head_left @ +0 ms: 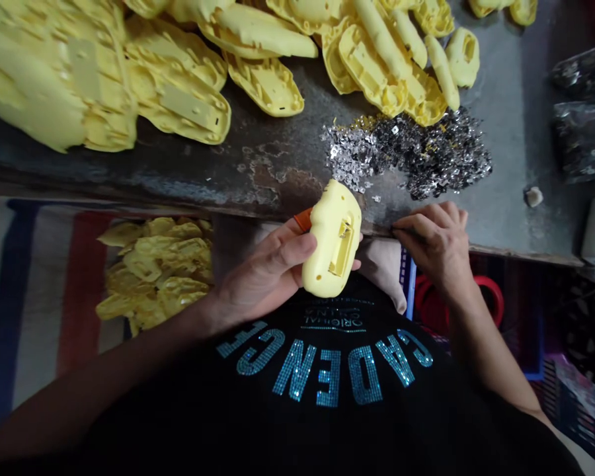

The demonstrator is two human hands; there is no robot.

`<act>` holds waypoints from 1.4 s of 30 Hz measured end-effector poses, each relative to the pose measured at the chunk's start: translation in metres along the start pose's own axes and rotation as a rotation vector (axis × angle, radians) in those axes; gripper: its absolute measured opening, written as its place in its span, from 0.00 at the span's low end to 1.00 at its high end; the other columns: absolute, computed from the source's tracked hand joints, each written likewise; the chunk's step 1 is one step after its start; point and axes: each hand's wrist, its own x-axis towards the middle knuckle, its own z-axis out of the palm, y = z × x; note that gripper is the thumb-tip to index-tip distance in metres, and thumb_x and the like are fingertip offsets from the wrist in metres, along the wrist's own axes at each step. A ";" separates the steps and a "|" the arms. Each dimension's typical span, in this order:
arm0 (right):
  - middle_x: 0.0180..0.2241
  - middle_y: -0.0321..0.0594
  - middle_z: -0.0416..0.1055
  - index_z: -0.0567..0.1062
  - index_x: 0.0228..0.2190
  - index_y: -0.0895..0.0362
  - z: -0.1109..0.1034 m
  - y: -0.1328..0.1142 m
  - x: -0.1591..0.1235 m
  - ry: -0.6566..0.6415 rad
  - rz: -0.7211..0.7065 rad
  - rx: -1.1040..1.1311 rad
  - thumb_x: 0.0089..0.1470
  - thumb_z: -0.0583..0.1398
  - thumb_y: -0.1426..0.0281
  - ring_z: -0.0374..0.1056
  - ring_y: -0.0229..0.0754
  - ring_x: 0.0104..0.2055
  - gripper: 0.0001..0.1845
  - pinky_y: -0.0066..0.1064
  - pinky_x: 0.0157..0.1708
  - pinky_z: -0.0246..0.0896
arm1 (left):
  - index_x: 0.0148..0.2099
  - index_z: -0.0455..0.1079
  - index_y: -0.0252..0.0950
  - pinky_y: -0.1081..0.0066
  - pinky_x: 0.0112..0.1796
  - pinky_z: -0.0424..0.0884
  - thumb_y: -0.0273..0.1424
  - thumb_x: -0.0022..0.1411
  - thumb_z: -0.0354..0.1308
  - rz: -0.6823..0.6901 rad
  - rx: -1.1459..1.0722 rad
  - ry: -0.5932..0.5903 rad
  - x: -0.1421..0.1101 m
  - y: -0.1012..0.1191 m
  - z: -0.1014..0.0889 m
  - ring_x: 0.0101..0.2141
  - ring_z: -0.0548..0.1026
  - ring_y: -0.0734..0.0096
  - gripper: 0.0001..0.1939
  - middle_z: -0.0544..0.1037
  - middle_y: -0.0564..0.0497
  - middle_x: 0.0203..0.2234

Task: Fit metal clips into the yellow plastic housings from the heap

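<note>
My left hand (277, 264) is closed around a yellow plastic shell (324, 254), tilted up above my lap. An open battery compartment faces me, with metal contacts (346, 229) at its upper end. Something orange (304, 219) wraps a finger of this hand. At the table's front edge, the thumb and fingers of my right hand (439, 238) are pinched together; whatever they hold is too small to make out. Just beyond that hand lies a heap of small metal contact pieces (426, 155), silvery on the left and darker on the right, with some gold-coloured ones among them.
More yellow shells (262, 86) are piled along the back and left of the table (506, 132). Clear bags of metal pieces (585, 135) lie at the right. Below the edge are a heap of yellow parts (163, 264) on striped cloth and a red ring (490, 297).
</note>
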 end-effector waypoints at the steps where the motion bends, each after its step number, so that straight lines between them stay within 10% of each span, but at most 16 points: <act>1: 0.41 0.39 0.83 0.86 0.43 0.47 -0.001 -0.001 0.000 -0.021 -0.001 0.009 0.76 0.67 0.66 0.71 0.53 0.48 0.07 0.46 0.49 0.58 | 0.68 0.83 0.39 0.54 0.56 0.89 0.46 0.66 0.83 -0.006 0.004 -0.001 0.000 0.000 0.000 0.57 0.89 0.48 0.33 0.88 0.39 0.66; 11: 0.46 0.43 0.83 0.84 0.49 0.48 -0.001 -0.005 -0.014 0.008 0.012 0.113 0.78 0.65 0.64 0.74 0.55 0.48 0.06 0.46 0.47 0.60 | 0.67 0.82 0.43 0.54 0.54 0.90 0.50 0.66 0.83 -0.049 -0.034 -0.050 0.003 -0.006 0.006 0.60 0.89 0.44 0.33 0.87 0.40 0.65; 17: 0.46 0.44 0.83 0.83 0.45 0.49 0.003 -0.005 -0.019 0.017 0.038 0.125 0.76 0.66 0.66 0.75 0.56 0.48 0.04 0.47 0.47 0.62 | 0.75 0.72 0.41 0.70 0.29 0.84 0.59 0.68 0.77 -0.195 -0.042 -0.173 0.005 -0.006 0.000 0.50 0.93 0.44 0.45 0.89 0.35 0.59; 27: 0.45 0.41 0.85 0.84 0.41 0.48 0.001 -0.013 -0.018 0.108 0.078 0.349 0.74 0.69 0.66 0.78 0.54 0.48 0.04 0.49 0.49 0.69 | 0.79 0.69 0.37 0.68 0.32 0.86 0.54 0.73 0.73 -0.263 -0.053 -0.212 0.002 -0.008 -0.004 0.55 0.91 0.39 0.44 0.86 0.31 0.65; 33: 0.38 0.34 0.84 0.87 0.41 0.47 -0.037 -0.044 0.018 -0.091 0.159 1.059 0.68 0.77 0.64 0.78 0.43 0.37 0.04 0.37 0.39 0.75 | 0.74 0.74 0.38 0.67 0.36 0.89 0.60 0.74 0.70 -0.301 -0.056 -0.270 0.001 -0.013 0.002 0.55 0.91 0.44 0.40 0.86 0.33 0.64; 42: 0.38 0.35 0.88 0.87 0.42 0.52 -0.058 -0.049 0.047 -0.297 0.113 1.003 0.68 0.75 0.66 0.80 0.38 0.38 0.04 0.30 0.40 0.75 | 0.73 0.76 0.43 0.65 0.37 0.88 0.57 0.73 0.72 -0.280 -0.049 -0.282 -0.002 -0.014 0.005 0.56 0.90 0.40 0.37 0.88 0.38 0.62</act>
